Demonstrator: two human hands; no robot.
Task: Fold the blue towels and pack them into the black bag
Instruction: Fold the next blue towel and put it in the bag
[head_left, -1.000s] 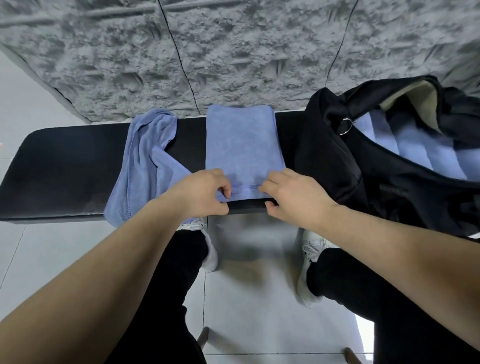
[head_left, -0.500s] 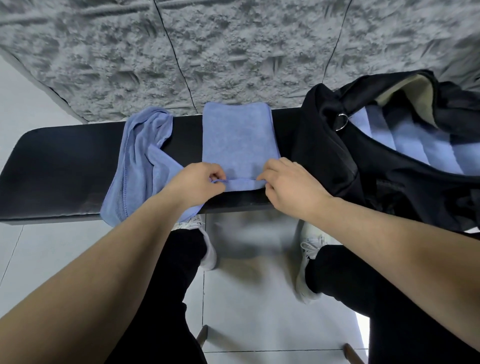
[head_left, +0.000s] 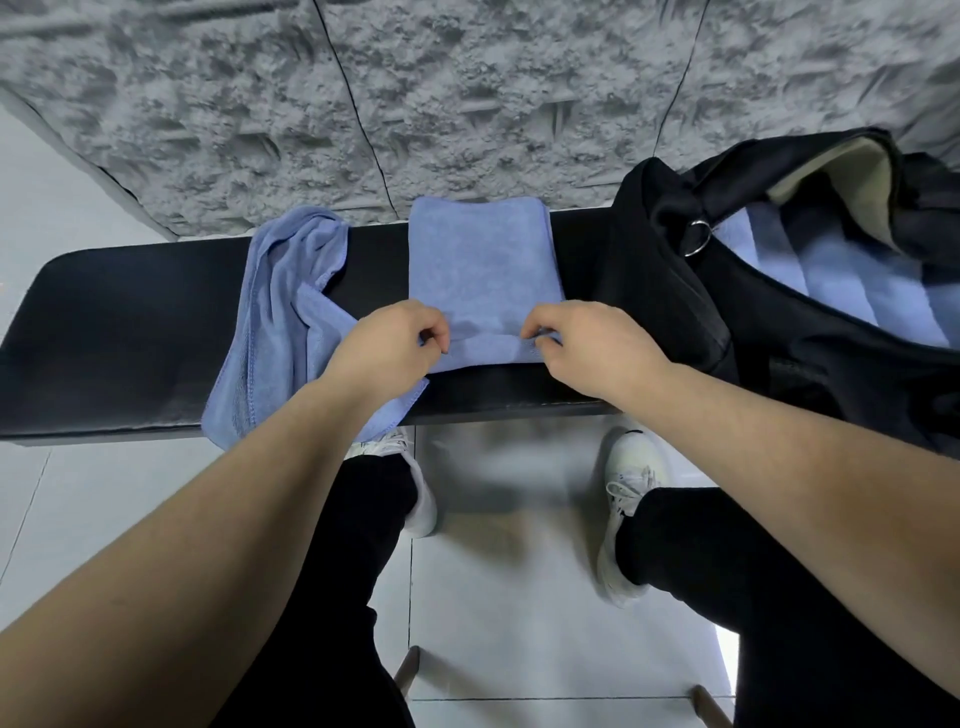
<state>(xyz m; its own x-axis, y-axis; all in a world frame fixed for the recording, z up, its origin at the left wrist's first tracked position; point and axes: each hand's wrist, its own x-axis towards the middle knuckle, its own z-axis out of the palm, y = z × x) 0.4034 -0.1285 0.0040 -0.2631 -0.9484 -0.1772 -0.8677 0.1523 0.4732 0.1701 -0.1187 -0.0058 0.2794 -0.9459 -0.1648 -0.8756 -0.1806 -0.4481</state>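
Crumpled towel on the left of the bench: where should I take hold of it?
Judging by its pose, pinch the crumpled towel at the stitched hem overhanging the bench's near edge, coming from the front; that edge hangs free, while the rest lies bunched.

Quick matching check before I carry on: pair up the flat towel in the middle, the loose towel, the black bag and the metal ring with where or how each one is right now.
Things:
1. flat towel
2. loose towel
3. black bag
4. metal ring

States:
A. open at the bench's right end, blue towels showing inside
B. near edge pinched by the left hand and right hand
C. hangs at the edge of the bag's opening
D. crumpled, drooping over the bench's front edge

Pairs: 1-B, 2-D, 3-A, 4-C
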